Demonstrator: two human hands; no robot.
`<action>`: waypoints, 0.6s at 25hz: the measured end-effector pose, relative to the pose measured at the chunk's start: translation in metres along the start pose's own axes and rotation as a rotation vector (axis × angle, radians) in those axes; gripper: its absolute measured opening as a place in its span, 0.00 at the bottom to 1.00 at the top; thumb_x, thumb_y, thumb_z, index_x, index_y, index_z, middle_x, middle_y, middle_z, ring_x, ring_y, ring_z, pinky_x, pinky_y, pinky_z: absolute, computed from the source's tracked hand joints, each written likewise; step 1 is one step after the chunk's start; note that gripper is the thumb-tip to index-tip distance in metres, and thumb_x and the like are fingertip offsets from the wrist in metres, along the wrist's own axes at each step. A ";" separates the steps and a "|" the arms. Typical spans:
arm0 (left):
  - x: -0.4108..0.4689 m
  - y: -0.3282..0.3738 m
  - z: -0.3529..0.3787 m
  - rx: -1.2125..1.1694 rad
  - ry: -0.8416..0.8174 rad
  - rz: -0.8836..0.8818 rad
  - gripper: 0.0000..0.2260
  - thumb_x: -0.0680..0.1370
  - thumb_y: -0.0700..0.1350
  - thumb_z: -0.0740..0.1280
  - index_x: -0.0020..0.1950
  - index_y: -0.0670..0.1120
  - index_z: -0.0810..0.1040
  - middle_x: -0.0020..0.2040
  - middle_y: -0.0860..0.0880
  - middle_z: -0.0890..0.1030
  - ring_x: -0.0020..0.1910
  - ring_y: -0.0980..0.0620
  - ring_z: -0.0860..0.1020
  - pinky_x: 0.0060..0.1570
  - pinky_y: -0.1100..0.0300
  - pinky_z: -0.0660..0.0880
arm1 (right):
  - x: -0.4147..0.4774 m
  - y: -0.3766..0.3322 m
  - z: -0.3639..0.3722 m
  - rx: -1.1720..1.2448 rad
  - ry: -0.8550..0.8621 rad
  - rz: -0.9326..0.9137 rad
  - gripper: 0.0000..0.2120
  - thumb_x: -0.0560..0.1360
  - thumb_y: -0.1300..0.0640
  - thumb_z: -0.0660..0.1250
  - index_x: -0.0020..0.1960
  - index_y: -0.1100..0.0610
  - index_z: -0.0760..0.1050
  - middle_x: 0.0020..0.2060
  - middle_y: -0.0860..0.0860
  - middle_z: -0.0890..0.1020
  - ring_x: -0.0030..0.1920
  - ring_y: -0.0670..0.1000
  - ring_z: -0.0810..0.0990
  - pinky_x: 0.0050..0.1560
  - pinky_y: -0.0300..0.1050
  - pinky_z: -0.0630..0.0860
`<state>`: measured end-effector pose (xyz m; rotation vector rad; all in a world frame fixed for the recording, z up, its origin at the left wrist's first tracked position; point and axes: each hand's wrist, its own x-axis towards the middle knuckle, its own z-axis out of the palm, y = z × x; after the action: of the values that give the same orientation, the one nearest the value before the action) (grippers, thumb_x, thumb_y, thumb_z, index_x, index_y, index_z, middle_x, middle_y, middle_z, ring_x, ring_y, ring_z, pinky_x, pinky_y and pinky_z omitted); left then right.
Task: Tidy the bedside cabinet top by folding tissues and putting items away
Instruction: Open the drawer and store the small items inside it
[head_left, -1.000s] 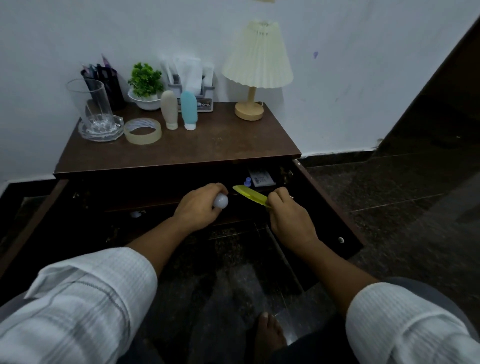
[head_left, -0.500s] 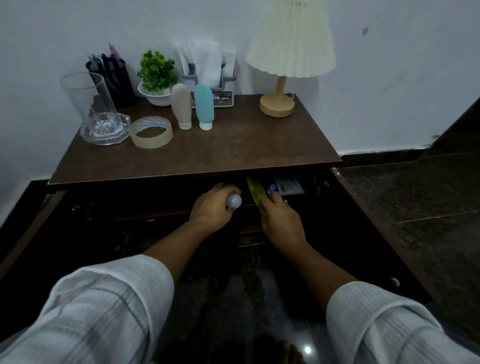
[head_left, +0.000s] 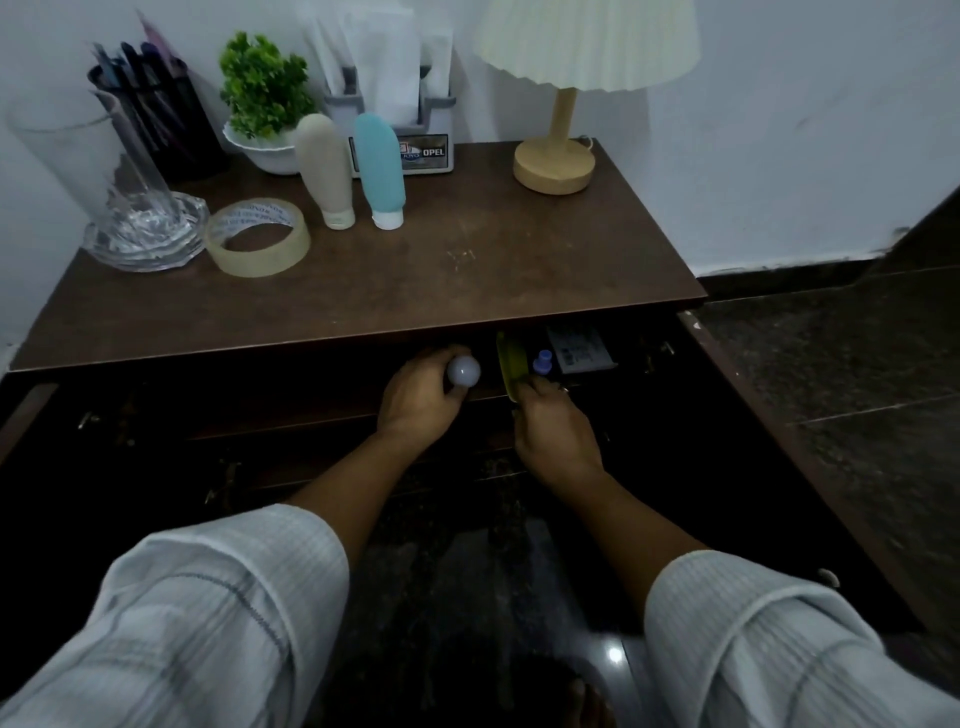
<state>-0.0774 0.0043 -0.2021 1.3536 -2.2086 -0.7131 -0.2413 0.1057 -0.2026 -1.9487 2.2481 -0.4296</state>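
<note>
My left hand (head_left: 418, 400) is wrapped around the white round knob (head_left: 464, 371) of the dark drawer (head_left: 322, 410) under the brown cabinet top (head_left: 415, 260). My right hand (head_left: 553, 436) grips a yellow-green flat item (head_left: 511, 364) and holds it on edge inside the open drawer. Beside it in the drawer lie a small purple cap (head_left: 543, 361) and a white labelled packet (head_left: 579, 351). White tissues (head_left: 384, 57) stand in a grey holder (head_left: 410, 150) at the back of the top.
On the top stand a beige bottle (head_left: 324, 166), a blue bottle (head_left: 379, 166), a tape roll (head_left: 258, 236), a glass in a glass dish (head_left: 130, 208), a pen pot (head_left: 150, 119), a small plant (head_left: 265, 104) and a lamp (head_left: 558, 161). An open cabinet door (head_left: 779, 447) juts out at right.
The view has moved closer to the cabinet. My right hand has turned the yellow-green item from lying flat to standing on edge and pushed it deeper into the drawer. My left hand stays on the knob.
</note>
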 end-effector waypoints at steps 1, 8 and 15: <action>-0.001 -0.001 0.000 -0.004 0.005 0.002 0.20 0.76 0.42 0.72 0.68 0.50 0.79 0.66 0.48 0.80 0.63 0.46 0.78 0.59 0.59 0.72 | -0.004 -0.001 0.001 -0.009 0.018 -0.002 0.16 0.76 0.63 0.64 0.64 0.59 0.75 0.62 0.58 0.76 0.57 0.61 0.77 0.50 0.51 0.77; -0.004 0.000 0.002 -0.018 0.026 0.002 0.18 0.77 0.46 0.72 0.67 0.51 0.78 0.65 0.48 0.80 0.62 0.47 0.79 0.58 0.59 0.74 | -0.010 0.000 0.004 -0.102 -0.081 -0.026 0.28 0.74 0.59 0.64 0.74 0.58 0.67 0.71 0.54 0.70 0.62 0.61 0.75 0.59 0.51 0.76; 0.007 0.011 0.012 -0.079 0.025 -0.002 0.19 0.78 0.47 0.71 0.69 0.51 0.78 0.65 0.49 0.81 0.62 0.46 0.79 0.59 0.51 0.77 | -0.008 0.005 0.006 -0.056 -0.151 0.041 0.35 0.77 0.58 0.63 0.81 0.56 0.56 0.80 0.52 0.57 0.65 0.62 0.76 0.57 0.53 0.79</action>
<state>-0.0954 0.0050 -0.2037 1.3188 -2.1369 -0.7712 -0.2428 0.1130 -0.2106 -1.8878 2.2228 -0.2087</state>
